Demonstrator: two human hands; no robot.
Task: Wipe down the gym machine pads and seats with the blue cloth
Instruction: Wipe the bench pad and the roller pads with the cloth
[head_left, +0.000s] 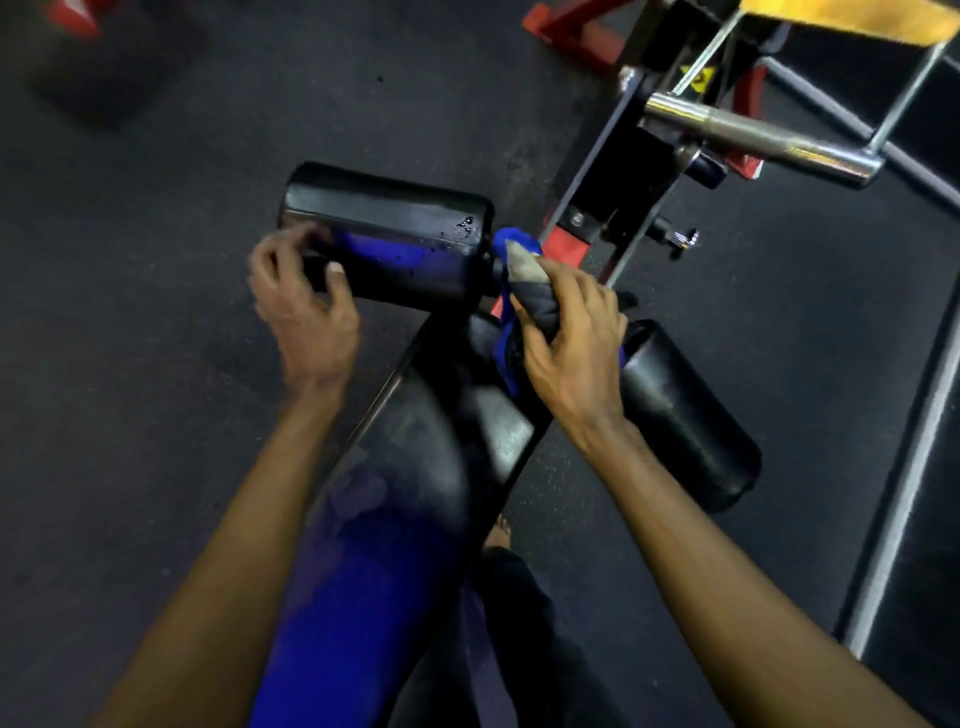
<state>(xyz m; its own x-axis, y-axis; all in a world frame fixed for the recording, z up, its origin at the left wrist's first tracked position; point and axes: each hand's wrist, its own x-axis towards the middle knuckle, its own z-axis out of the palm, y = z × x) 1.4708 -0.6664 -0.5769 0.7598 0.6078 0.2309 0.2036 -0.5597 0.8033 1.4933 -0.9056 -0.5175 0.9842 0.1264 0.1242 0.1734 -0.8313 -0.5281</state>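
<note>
Two black roller pads stick out from the machine's centre bar. The left roller pad (387, 234) is wet and shiny, with droplets near its inner end. My left hand (304, 306) curls around its outer end, thumb on the front face. My right hand (574, 338) grips the bunched blue cloth (519, 275), dirty grey at its tip, in the gap between the rollers. The right roller pad (691, 415) lies just under and behind that hand. A long black seat pad (395, 493) with a blue sheen runs from the rollers toward me.
A chrome weight peg (753, 140) juts out at upper right from the red and black frame (613, 208). A grey steel rail (904, 493) runs along the right. Dark rubber floor (156, 312) surrounds the machine. My foot and dark trouser leg (509, 597) are below the seat.
</note>
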